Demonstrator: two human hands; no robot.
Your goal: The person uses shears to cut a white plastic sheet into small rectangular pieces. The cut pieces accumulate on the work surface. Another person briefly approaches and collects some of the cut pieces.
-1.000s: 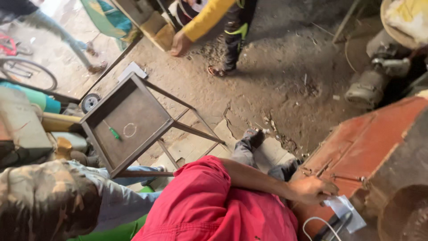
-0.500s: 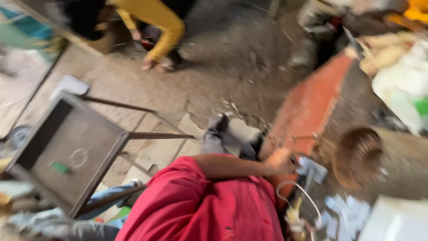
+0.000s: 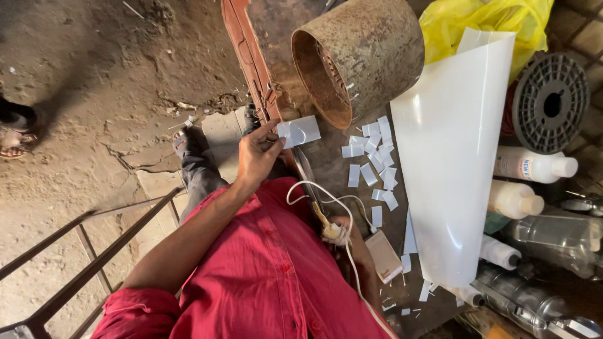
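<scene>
My left hand [image 3: 257, 154] reaches forward from a red sleeve and pinches a small white plastic piece [image 3: 300, 132] at the edge of the rusty red bench [image 3: 251, 56]. My right hand [image 3: 353, 242], mostly hidden by my shirt, grips the yellowish handle of a corded tool [image 3: 331, 231]. The tool's dark metal blade [image 3: 306, 174] points toward the white piece. A white cord [image 3: 308, 188] loops off the handle. Several small white cut rectangles [image 3: 375, 164] lie scattered on the bench beside the blade.
A rusty metal cylinder [image 3: 358, 56] lies just beyond the white piece. To the right are a curled white sheet [image 3: 452, 157], white bottles [image 3: 531, 166], a grey spool [image 3: 549, 94] and a yellow bag [image 3: 483, 19]. A metal frame [image 3: 94, 251] stands at the left, and another person's sandalled foot [image 3: 12, 143] is at the far left.
The view has swung right, from the floor and the small metal table onto the bench top. My left hand still holds the white piece; my right hand and the tool have come into view.
</scene>
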